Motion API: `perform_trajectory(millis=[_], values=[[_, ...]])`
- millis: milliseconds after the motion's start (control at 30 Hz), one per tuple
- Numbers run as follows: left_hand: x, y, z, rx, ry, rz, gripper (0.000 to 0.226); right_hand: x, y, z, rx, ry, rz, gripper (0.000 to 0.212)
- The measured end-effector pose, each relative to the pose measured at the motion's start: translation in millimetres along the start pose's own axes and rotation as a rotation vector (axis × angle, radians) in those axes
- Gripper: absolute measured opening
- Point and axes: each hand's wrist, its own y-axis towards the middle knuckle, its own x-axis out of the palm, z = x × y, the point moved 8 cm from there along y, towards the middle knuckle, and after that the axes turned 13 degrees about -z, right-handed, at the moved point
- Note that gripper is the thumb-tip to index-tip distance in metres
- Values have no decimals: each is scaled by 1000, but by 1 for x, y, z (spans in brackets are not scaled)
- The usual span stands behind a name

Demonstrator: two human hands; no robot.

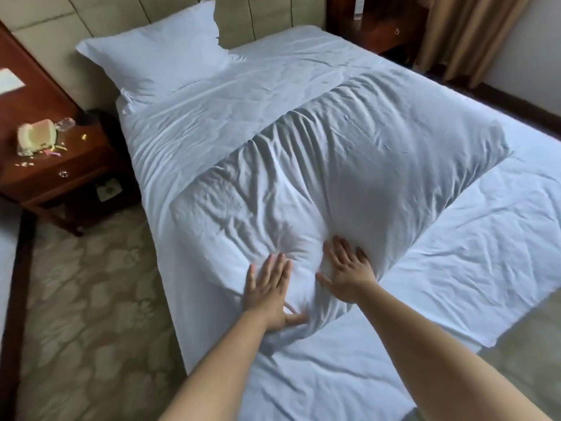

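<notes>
Both arms out: left hand [268, 288] and right hand [349, 270] side by side, each grip spread flat, fingers straight, pressing into the near corner of the big white pillow [364, 165]. It lies slantwise across the bed [455, 253] — beyond it, a second pillow [158, 59] against the headboard [273, 16].

Padded headboard [273, 13], wood nightstand [69, 165] w/ phone [36, 136] left, patterned carpet [91, 284], tan curtain [464, 34]
</notes>
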Motion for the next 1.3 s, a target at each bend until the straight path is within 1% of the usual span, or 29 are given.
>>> perform_trajectory(millis=[67, 167, 267, 333, 400, 500, 567, 633, 733, 800, 867, 900, 967, 1067, 1167, 1300], values=[[1, -11, 2, -17, -27, -25, 115, -7, -9, -3, 3, -21, -33, 82], [-12, -25, -2, -34, -78, -75, 107, -35, -23, -11, -10, -51, -10, 78], [-28, -40, -10, -39, -132, -73, 97, -52, -52, -21, -50, -90, 27, 65], [-34, -45, -14, -52, -170, -53, 90, -54, -71, -23, -56, -100, 34, 59], [-41, -48, -12, -49, -195, -37, 83, -61, -84, -21, -34, -123, 29, 57], [-59, -56, -10, -41, -232, 1, 67, -80, -96, -19, -21, -115, 80, 55], [-77, -61, -11, -74, -299, 39, 60, -94, -100, -18, -37, -113, 106, 54], [-97, -61, -13, -140, -339, 113, 55, -110, -97, -14, -61, -133, 130, 54], [-132, -49, -5, -200, -319, 242, 46, -143, -82, -1, -90, -189, 164, 55], [-161, -32, 4, -210, -266, 378, 41, -168, -63, 12, -117, -206, 193, 55], [-191, -13, 13, -233, -249, 501, 39, -194, -40, 26, -160, -220, 239, 53], [-203, -1, 18, -248, -270, 523, 40, -206, -28, 33, -189, -227, 257, 52], [-224, 27, 28, -277, -331, 496, 45, -230, -5, 48, -252, -228, 276, 50], [-250, 72, 41, -329, -403, 408, 50, -260, 28, 69, -354, -215, 254, 48], [-273, 108, 48, -334, -460, 434, 47, -293, 65, 84, -417, -204, 264, 51], [-292, 128, 40, -438, -371, 463, 36, -323, 113, 90, -453, -213, 229, 53]])
